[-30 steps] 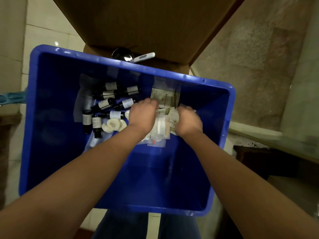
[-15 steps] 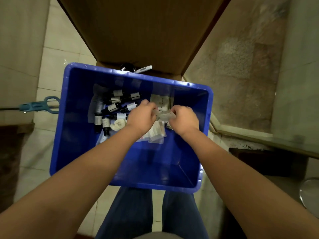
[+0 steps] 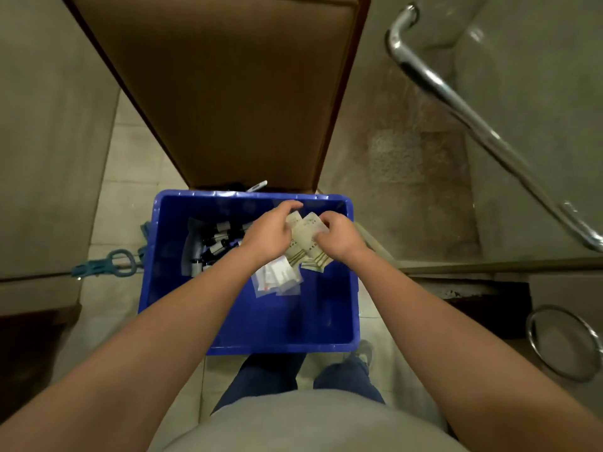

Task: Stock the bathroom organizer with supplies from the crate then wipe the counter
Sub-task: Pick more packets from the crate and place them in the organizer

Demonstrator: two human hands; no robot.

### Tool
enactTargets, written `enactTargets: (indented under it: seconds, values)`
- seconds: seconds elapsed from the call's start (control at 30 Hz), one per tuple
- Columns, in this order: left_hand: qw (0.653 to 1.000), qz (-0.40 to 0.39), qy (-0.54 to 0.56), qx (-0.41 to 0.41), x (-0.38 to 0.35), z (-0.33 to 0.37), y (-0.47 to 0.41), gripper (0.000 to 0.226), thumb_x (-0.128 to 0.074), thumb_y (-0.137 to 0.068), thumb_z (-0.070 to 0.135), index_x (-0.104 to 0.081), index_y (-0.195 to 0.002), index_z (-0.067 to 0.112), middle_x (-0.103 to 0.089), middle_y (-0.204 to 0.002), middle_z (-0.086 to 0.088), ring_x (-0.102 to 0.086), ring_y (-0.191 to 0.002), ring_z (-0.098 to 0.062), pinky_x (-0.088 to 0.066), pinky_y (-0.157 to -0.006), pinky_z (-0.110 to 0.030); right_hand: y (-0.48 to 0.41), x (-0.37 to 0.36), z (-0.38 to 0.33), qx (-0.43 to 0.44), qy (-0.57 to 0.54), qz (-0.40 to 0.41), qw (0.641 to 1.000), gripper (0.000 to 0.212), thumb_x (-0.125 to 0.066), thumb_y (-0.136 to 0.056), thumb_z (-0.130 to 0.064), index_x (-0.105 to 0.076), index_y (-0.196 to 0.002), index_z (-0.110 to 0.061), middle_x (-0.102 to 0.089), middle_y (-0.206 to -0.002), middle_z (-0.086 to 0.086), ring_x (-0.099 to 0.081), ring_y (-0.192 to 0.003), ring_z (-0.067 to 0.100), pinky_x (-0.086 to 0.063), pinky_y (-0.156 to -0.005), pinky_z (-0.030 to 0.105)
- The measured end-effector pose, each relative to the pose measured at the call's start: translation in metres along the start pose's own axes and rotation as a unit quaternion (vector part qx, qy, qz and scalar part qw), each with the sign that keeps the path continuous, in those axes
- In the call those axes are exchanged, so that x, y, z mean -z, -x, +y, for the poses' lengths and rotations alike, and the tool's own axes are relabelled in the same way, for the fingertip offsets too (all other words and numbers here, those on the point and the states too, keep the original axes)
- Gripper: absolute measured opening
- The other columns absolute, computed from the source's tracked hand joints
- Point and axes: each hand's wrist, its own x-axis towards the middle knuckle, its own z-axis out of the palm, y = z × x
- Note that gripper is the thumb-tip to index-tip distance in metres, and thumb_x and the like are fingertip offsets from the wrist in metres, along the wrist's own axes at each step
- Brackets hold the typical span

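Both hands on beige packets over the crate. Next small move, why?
Probably lift the beige packets clear of the blue crate: left hand and right hand both grip them above the clear sachets, and no organizer is in view.

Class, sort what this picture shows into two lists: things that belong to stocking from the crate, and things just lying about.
Belong to the job:
blue crate
paper packets, held by the left hand and right hand
dark bottles
clear sachets

Just lying about:
blue clip on the floor
chrome rail
round metal bin
brown panel
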Motion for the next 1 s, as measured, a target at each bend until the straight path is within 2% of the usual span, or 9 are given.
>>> enactTargets:
  seconds: [0.07,0.17,0.23,0.37,0.5,0.6,0.8,0.93,1.0]
  values:
    - [1.0,-0.019,0.014,0.002,0.004,0.019,0.001,0.052,-0.043,-0.095,0.005,-0.041,-0.135,0.038,-0.059,-0.123,0.007,-0.065,-0.073,-0.017,-0.052,-0.058,-0.04,0.01,0.013,-0.001,-0.015,-0.035,0.005,0.999,0.01,-0.059,-0.085,-0.009,-0.056,-0.091,-0.017,-0.064,-0.088,0.001,-0.062,-0.085,0.022,-0.049,-0.069,0.034]
    - [0.998,-0.049,0.022,-0.016,0.004,0.048,-0.001,0.052,-0.04,-0.094,0.004,-0.04,-0.134,0.038,-0.063,-0.111,0.001,-0.065,-0.085,-0.021,-0.055,-0.075,-0.048,0.028,0.035,0.004,-0.033,-0.077,0.016,0.996,0.013,-0.06,-0.084,-0.008,-0.057,-0.093,-0.016,-0.067,-0.093,0.006,-0.066,-0.088,0.025,-0.055,-0.079,0.041]
    - [0.997,-0.059,0.022,-0.04,-0.001,0.069,-0.002,0.053,-0.039,-0.094,0.003,-0.039,-0.137,0.034,-0.061,-0.114,-0.001,-0.063,-0.092,-0.018,-0.054,-0.081,-0.044,0.041,0.05,0.011,-0.039,-0.102,0.035,0.993,0.012,-0.059,-0.083,-0.006,-0.058,-0.089,-0.016,-0.067,-0.091,0.006,-0.066,-0.089,0.027,-0.056,-0.079,0.041]
    - [0.994,-0.07,0.033,-0.076,-0.024,0.116,-0.001,0.05,-0.044,-0.095,0.007,-0.039,-0.138,0.031,-0.056,-0.115,0.005,-0.058,-0.088,-0.005,-0.05,-0.073,-0.028,0.076,0.079,0.038,-0.06,-0.142,0.083,0.985,0.013,-0.058,-0.082,-0.002,-0.057,-0.09,-0.013,-0.063,-0.087,0.006,-0.062,-0.084,0.024,-0.051,-0.073,0.036]
    - [0.989,-0.083,0.023,-0.116,-0.054,0.165,0.015,0.043,-0.043,-0.096,0.015,-0.04,-0.137,0.026,-0.055,-0.115,0.006,-0.059,-0.086,-0.008,-0.05,-0.074,-0.029,0.12,0.104,0.073,-0.082,-0.17,0.142,0.972,0.014,-0.06,-0.082,-0.002,-0.058,-0.09,-0.013,-0.063,-0.085,0.004,-0.062,-0.082,0.022,-0.052,-0.074,0.037]
    - [0.983,-0.094,0.001,-0.155,-0.082,0.2,0.037,0.042,-0.045,-0.095,0.02,-0.042,-0.137,0.026,-0.054,-0.122,0.003,-0.056,-0.095,-0.006,-0.047,-0.08,-0.028,0.159,0.119,0.103,-0.1,-0.188,0.195,0.957,0.015,-0.061,-0.082,-0.005,-0.056,-0.085,-0.019,-0.062,-0.082,-0.001,-0.062,-0.083,0.02,-0.05,-0.074,0.033]
    - [0.972,-0.116,-0.04,-0.202,-0.14,0.263,0.101,0.05,-0.052,-0.092,0.027,-0.04,-0.14,0.024,-0.047,-0.138,-0.001,-0.055,-0.112,-0.017,-0.047,-0.097,-0.038,0.248,0.138,0.169,-0.153,-0.262,0.307,0.902,0.016,-0.06,-0.082,-0.007,-0.059,-0.096,-0.015,-0.066,-0.095,0.003,-0.063,-0.091,0.021,-0.051,-0.079,0.035]
    - [0.955,-0.179,-0.06,-0.228,-0.182,0.295,0.146,0.077,-0.065,-0.084,0.026,-0.024,-0.149,0.021,-0.052,-0.136,-0.007,-0.06,-0.112,-0.028,-0.05,-0.094,-0.046,0.306,0.141,0.206,-0.175,-0.305,0.378,0.856,0.018,-0.058,-0.081,-0.004,-0.058,-0.097,-0.013,-0.066,-0.099,0.004,-0.061,-0.092,0.021,-0.047,-0.075,0.03]
    - [0.943,-0.203,-0.061,-0.254,-0.201,0.307,0.169,0.089,-0.069,-0.081,0.026,-0.015,-0.152,0.02,-0.052,-0.138,-0.004,-0.057,-0.117,-0.023,-0.048,-0.097,-0.04,0.335,0.139,0.222,-0.185,-0.319,0.407,0.836,0.019,-0.058,-0.081,-0.005,-0.056,-0.097,-0.015,-0.064,-0.097,0.001,-0.06,-0.093,0.02,-0.046,-0.077,0.03]
